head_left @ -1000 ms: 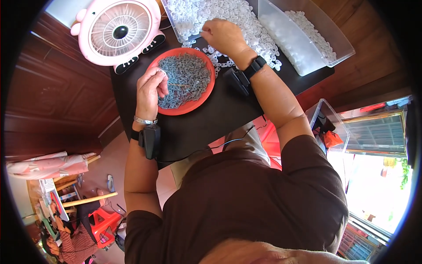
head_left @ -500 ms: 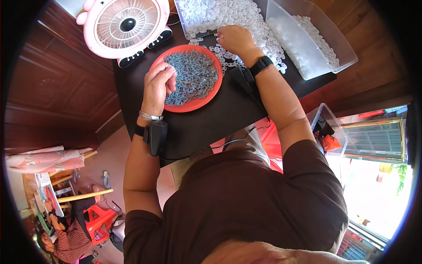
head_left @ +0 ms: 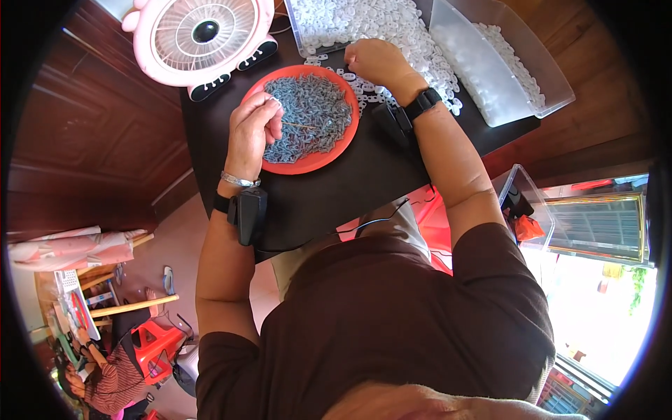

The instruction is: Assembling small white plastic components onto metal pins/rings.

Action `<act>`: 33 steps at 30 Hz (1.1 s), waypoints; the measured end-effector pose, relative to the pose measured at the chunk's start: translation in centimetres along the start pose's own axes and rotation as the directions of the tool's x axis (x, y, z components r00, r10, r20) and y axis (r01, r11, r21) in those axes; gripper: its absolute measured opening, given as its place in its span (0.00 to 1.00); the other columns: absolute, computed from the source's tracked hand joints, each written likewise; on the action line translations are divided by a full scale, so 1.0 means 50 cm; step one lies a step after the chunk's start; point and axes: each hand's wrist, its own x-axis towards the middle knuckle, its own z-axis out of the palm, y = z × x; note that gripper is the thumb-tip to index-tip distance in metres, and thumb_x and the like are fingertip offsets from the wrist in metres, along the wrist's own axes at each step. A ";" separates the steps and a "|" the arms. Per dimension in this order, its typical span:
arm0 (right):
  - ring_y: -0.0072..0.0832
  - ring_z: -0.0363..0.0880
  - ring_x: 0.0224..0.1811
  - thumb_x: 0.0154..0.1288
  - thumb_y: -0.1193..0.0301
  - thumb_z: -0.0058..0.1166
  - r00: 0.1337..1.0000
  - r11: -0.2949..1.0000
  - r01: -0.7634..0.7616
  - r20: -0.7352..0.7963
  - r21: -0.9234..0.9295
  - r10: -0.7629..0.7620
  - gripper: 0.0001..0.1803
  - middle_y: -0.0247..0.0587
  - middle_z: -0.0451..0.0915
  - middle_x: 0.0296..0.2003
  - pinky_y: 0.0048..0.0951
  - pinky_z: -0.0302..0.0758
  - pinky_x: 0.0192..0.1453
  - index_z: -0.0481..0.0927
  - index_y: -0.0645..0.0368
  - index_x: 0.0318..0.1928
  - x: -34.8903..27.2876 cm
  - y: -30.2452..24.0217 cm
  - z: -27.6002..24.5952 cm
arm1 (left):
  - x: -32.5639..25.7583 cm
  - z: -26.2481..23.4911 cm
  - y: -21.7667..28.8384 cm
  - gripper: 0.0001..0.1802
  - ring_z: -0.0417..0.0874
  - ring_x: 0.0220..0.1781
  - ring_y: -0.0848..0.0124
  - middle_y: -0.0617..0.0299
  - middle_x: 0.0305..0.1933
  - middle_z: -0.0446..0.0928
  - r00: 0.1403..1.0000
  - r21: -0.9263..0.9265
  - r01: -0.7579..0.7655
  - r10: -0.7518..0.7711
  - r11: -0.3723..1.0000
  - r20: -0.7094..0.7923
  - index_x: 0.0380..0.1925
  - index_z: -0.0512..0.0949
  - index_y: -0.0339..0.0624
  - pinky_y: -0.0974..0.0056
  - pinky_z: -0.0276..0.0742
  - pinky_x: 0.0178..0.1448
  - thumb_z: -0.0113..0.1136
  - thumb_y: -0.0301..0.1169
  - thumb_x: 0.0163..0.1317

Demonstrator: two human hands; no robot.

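Over the left part of a round orange-red plate [head_left: 308, 166], my left hand [head_left: 253, 129] is closed, with a small white plastic piece [head_left: 277, 105] at its fingertips. A thin brownish stick [head_left: 299, 127] shows beside its fingers; whether the hand grips it I cannot tell. Many small grey-blue pieces [head_left: 311, 105], like screws or plastic anchors, fill the plate. My right hand [head_left: 381, 64] is at the near edge of a heap of flat white plastic pieces with holes [head_left: 427, 66]. Its fingers are curled, and anything between them is hidden.
A pink fan [head_left: 205, 31] stands at the far left of the dark table [head_left: 315, 203]. Beyond the heap are a clear bin [head_left: 299, 35] and a second translucent bin [head_left: 483, 91] of white pieces. Another person [head_left: 112, 381] is at the lower left, near a red stool [head_left: 154, 350].
The view has shifted slightly, so the plate and bins appear a little higher and to the right. Both hands keep nearly the same places and finger poses.
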 end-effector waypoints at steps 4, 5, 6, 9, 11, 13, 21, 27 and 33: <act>0.43 0.78 0.38 0.55 0.67 0.47 1.000 1.000 0.003 -0.011 -0.001 -0.003 0.09 0.43 0.81 0.31 0.43 0.74 0.41 0.80 0.51 0.32 0.000 0.003 0.007 | 0.002 -0.001 -0.003 0.13 0.66 0.18 0.82 0.69 0.16 0.69 1.000 0.006 -0.003 0.003 1.000 0.007 0.22 0.73 0.41 0.76 0.58 0.22 0.48 0.35 0.62; 0.43 0.78 0.38 0.55 0.67 0.46 1.000 1.000 0.009 -0.028 0.003 -0.009 0.09 0.43 0.80 0.31 0.43 0.74 0.41 0.80 0.52 0.31 -0.001 0.003 0.008 | 0.002 -0.001 -0.003 0.13 0.66 0.18 0.82 0.69 0.16 0.69 1.000 0.011 -0.002 0.002 1.000 0.005 0.22 0.73 0.41 0.76 0.58 0.22 0.48 0.35 0.62; 0.43 0.78 0.38 0.55 0.67 0.46 0.999 1.000 0.017 -0.045 0.008 -0.016 0.08 0.43 0.80 0.30 0.43 0.74 0.41 0.79 0.52 0.31 -0.002 0.002 0.008 | 0.002 -0.001 -0.004 0.13 0.66 0.18 0.82 0.69 0.16 0.69 1.000 0.012 -0.001 0.001 1.000 0.005 0.22 0.73 0.41 0.76 0.58 0.22 0.48 0.35 0.62; 0.44 0.78 0.38 0.55 0.68 0.46 0.999 1.000 0.010 -0.035 -0.002 -0.010 0.08 0.43 0.80 0.30 0.42 0.74 0.41 0.79 0.52 0.31 -0.001 -0.003 -0.001 | 0.003 -0.002 -0.006 0.12 0.66 0.18 0.82 0.69 0.16 0.69 1.000 0.017 0.014 -0.014 1.000 0.002 0.22 0.73 0.41 0.76 0.58 0.22 0.48 0.35 0.62; 0.43 0.78 0.39 0.54 0.69 0.47 1.000 1.000 0.018 -0.008 -0.004 -0.018 0.08 0.43 0.81 0.32 0.42 0.74 0.42 0.80 0.52 0.32 -0.007 -0.008 -0.017 | 0.001 -0.003 -0.006 0.12 0.67 0.18 0.82 0.68 0.16 0.69 1.000 0.007 0.020 -0.020 1.000 -0.010 0.23 0.73 0.41 0.76 0.58 0.22 0.48 0.34 0.62; 0.43 0.79 0.40 0.53 0.71 0.48 1.000 1.000 0.023 0.020 -0.005 -0.023 0.09 0.44 0.81 0.33 0.41 0.74 0.42 0.80 0.51 0.34 -0.011 -0.003 -0.018 | 0.004 -0.003 -0.007 0.12 0.67 0.18 0.82 0.68 0.16 0.69 1.000 0.001 0.009 -0.009 1.000 -0.004 0.23 0.73 0.41 0.76 0.58 0.22 0.48 0.34 0.62; 0.42 0.78 0.42 0.51 0.73 0.49 0.999 0.999 -0.021 0.034 0.034 0.019 0.11 0.43 0.81 0.34 0.40 0.74 0.43 0.80 0.53 0.36 -0.007 -0.009 -0.012 | 0.004 -0.001 -0.008 0.13 0.67 0.18 0.82 0.68 0.17 0.70 1.000 0.007 0.006 -0.006 1.000 0.011 0.23 0.73 0.40 0.76 0.59 0.22 0.48 0.35 0.62; 0.43 0.79 0.40 0.52 0.72 0.48 1.000 1.000 0.023 0.019 -0.019 -0.023 0.10 0.45 0.81 0.33 0.41 0.75 0.43 0.80 0.53 0.34 -0.008 -0.017 -0.016 | 0.003 -0.012 -0.009 0.12 0.70 0.21 0.79 0.67 0.21 0.71 0.999 0.027 0.033 -0.034 0.999 0.035 0.26 0.73 0.40 0.75 0.62 0.26 0.48 0.35 0.63; 0.44 0.79 0.39 0.51 0.72 0.47 1.000 0.999 0.014 0.023 -0.041 -0.013 0.09 0.45 0.81 0.32 0.42 0.75 0.41 0.80 0.53 0.33 -0.007 -0.010 -0.012 | 0.002 -0.003 -0.009 0.12 0.68 0.19 0.81 0.68 0.18 0.70 1.000 -0.038 -0.013 0.012 0.999 -0.015 0.24 0.74 0.39 0.76 0.60 0.23 0.48 0.33 0.62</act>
